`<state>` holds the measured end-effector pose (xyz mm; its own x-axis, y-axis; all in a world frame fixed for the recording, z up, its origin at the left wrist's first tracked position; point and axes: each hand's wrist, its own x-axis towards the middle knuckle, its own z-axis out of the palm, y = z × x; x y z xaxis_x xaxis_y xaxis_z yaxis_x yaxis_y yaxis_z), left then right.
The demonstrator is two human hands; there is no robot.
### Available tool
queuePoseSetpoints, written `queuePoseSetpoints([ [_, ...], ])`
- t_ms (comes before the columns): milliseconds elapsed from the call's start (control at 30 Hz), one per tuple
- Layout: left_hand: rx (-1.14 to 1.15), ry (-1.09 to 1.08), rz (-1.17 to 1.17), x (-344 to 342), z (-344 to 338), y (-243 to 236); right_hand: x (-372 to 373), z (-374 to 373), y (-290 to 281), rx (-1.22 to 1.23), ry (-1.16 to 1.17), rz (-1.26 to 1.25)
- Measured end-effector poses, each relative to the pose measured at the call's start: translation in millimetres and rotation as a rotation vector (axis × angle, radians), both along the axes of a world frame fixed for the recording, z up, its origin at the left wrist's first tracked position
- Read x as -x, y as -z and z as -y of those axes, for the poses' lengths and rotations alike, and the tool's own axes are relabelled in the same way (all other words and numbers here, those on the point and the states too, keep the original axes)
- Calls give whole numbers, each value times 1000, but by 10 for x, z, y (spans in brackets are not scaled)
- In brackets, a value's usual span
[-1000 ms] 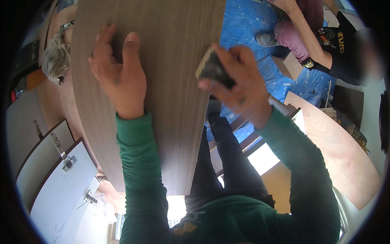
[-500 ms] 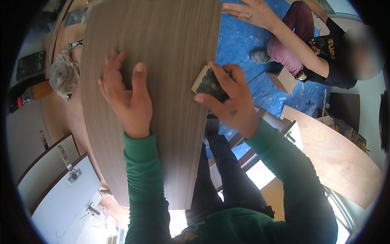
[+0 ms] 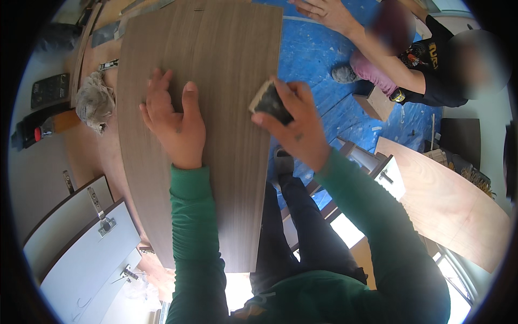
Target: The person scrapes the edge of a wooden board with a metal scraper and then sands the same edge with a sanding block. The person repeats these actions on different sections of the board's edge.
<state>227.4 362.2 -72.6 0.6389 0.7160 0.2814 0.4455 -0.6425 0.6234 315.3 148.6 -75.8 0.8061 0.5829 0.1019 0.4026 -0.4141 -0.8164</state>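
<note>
A long brown wood-grain panel (image 3: 226, 48) stretches away from me. My left hand (image 3: 178, 129) lies on its face, fingers extended and thumb spread, holding nothing. At the panel's right edge, my right hand (image 3: 303, 129) grips a small sanding block (image 3: 274, 106) with a dark face and a pale side. The thumb and fingers close around the block, which sits against that edge; its underside is hidden.
A co-worker's hand (image 3: 329, 13) is raised beyond the panel's far right corner. Blue sheeting (image 3: 318, 59) covers the floor. A crumpled grey rag (image 3: 94, 102) lies left of the panel, above white hinged doors (image 3: 97, 259). A pale board (image 3: 448, 205) leans at right.
My right hand and the block have shifted slightly left in view, along with the panel's right edge. The co-worker's hand, beside the panel edge before, now shows a gap from it.
</note>
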Motion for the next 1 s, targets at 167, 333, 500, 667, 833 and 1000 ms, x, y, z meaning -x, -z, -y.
queuePoseSetpoints([
  [167,-162,148,-197,-59,27,65,-1008,-421,-3,-196,196,-145],
  [333,-270,369,-341,-128,102,-82,-872,-192,-86,-359,191,-287],
  [500,-255,646,-392,-514,433,-200,-267,674,124,-570,204,-1334],
  [667,-302,573,-277,-1495,465,47,-286,1301,430,-404,178,-1636],
  [833,-313,584,-219,-2033,255,97,-540,1652,683,-387,191,-1650],
  [1000,-264,519,-165,-2252,328,80,-666,1796,810,-379,243,-1651],
])
